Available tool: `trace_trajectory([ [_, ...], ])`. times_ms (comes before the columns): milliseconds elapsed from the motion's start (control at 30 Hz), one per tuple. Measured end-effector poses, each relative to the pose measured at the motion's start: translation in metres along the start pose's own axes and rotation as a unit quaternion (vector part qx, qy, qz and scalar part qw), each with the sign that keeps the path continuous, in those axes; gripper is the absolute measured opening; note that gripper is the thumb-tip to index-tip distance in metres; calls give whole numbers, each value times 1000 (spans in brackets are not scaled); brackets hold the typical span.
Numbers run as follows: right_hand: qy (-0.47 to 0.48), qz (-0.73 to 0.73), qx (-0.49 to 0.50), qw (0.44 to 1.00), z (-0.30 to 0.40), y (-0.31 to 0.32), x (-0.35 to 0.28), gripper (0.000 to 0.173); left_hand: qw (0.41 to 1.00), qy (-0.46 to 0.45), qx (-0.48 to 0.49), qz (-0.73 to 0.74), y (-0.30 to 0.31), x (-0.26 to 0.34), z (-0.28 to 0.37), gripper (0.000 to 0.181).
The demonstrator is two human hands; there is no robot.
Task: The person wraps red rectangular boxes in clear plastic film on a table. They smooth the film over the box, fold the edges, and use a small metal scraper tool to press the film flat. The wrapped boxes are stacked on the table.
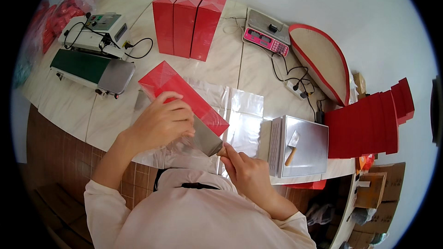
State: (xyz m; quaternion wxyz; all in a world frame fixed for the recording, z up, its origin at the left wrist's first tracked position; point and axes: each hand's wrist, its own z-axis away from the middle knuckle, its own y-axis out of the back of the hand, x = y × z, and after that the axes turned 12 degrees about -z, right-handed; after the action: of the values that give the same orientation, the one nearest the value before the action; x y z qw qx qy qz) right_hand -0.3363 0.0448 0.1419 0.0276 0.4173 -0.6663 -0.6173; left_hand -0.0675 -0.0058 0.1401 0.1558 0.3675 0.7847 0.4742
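A red box point(188, 98) in clear plastic film lies slantwise on the table before me. My left hand point(169, 119) is bent over its near long side, fingers curled, the fingertips by a broad grey metal blade. Whether they pinch the film or only rest there is hidden. My right hand point(247, 169) grips the wooden handle point(222, 151) of what looks like a trowel. Its blade point(207, 137) lies along the box's near side. Loose clear film point(173, 152) bunches below the box, and more film sheets point(247, 107) are spread under it.
Three film-wrapped red boxes point(190, 20) stand behind. At left is a band sealer point(91, 65); a pink-panelled scale point(266, 33) sits at back right. A small trowel point(292, 148) rests on a metal-topped plate point(306, 138), beside stacked red boxes point(360, 128). Power cords cross the table.
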Motion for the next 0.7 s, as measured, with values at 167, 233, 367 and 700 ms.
trace_trajectory([
  [167, -21, -40, -25, 999, 7, 14, 10, 27, 995, -4, -67, 74, -9, -20, -16, 17],
  [233, -33, -92, -9, 995, 15, 28, 19, 24, 987, 11, -114, 115, -7, -23, -21, 14],
  [367, -137, -128, 21, 982, 35, 58, 28, 16, 962, 35, -194, 189, -19, -34, -40, 17],
  [700, 8, -195, -24, 980, 4, 25, 14, 21, 958, 44, -191, 210, -43, -45, -45, 21],
])
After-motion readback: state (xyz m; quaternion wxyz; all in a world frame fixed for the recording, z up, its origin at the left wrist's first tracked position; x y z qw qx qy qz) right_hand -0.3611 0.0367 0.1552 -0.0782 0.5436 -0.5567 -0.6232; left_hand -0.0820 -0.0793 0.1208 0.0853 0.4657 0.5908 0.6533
